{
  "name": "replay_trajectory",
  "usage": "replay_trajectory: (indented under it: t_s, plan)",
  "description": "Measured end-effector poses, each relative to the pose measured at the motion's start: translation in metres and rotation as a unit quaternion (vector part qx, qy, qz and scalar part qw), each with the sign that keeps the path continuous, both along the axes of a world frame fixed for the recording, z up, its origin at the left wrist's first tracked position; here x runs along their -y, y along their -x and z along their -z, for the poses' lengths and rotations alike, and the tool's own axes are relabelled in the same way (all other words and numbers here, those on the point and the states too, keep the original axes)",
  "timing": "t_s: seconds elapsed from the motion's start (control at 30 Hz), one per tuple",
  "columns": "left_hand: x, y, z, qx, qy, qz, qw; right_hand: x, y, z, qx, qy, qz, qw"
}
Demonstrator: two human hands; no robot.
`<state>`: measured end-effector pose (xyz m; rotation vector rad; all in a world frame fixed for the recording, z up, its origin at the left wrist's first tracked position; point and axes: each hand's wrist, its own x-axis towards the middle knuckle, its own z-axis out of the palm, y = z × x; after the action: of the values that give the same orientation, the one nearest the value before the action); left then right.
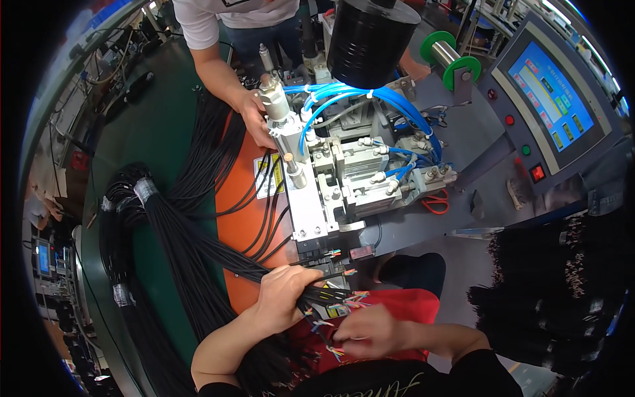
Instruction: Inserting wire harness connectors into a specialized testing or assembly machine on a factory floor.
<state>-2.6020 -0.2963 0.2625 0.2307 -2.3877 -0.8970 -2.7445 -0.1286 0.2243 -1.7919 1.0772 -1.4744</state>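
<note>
Black cables [246, 265], coloured wire ends [358, 302] above red fabric [413, 303], on person's side of machine [360, 162]; left hand [286, 296] closed round cables; right hand [372, 331] blurred, curled beside wire ends, cannot tell if gripping; co-worker's hand [255, 120] at machine

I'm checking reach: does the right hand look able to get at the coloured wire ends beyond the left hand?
Probably yes: the right hand is close below the coloured wire ends in the picture, with nothing visibly in between.
</note>
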Motion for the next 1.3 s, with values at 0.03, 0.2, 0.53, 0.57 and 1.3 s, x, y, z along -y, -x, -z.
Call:
replay_trajectory:
  t_s: [0.03,0.2,0.53,0.57,1.3]
  plan:
    - [-0.002,-0.001,0.001,0.009,0.021,-0.002,1.0,0.002,0.006,-0.001,0.017,-0.064,0.069,0.995]
    - [-0.003,0.0,0.001,0.042,0.051,0.003,0.998,0.036,0.019,-0.017,0.419,-0.229,0.112,0.872]
    - [0.004,0.002,0.005,0.04,-0.027,0.058,0.997,0.049,0.034,-0.009,0.308,-0.186,-0.028,0.933]
    - [0.002,0.0,0.007,0.025,-0.021,0.068,0.997,0.052,0.029,-0.003,0.285,-0.128,-0.021,0.95]
    - [-0.013,-0.001,0.006,0.094,-0.041,-0.026,0.994,0.057,-0.002,0.0,-0.102,0.084,0.293,0.947]
